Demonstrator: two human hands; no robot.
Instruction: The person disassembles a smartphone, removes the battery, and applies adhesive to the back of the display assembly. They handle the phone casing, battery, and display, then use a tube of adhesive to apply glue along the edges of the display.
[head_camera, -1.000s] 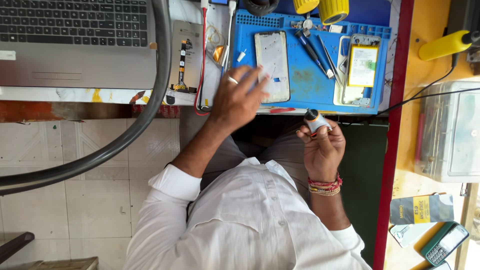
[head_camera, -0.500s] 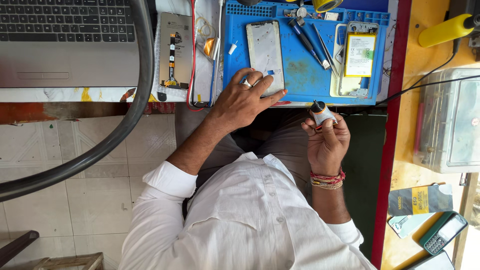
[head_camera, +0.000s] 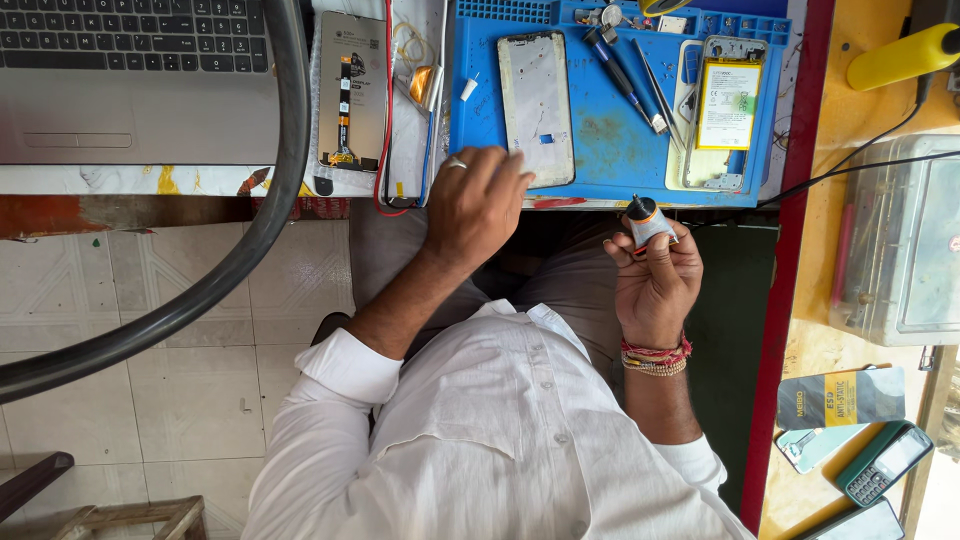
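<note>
Two hands at work. Our left hand (head_camera: 478, 205), fingers curled, rests w/ fingertips on the lower edge of the flat grey rectangular phone frame (head_camera: 536, 105), which lies on the blue rubbery repair mat (head_camera: 610, 140). Our right hand (head_camera: 655, 280) pinches a small grey cylindrical bottle w/ orange collar (head_camera: 648, 220), approx. upright, just below the mat's edge.
</note>
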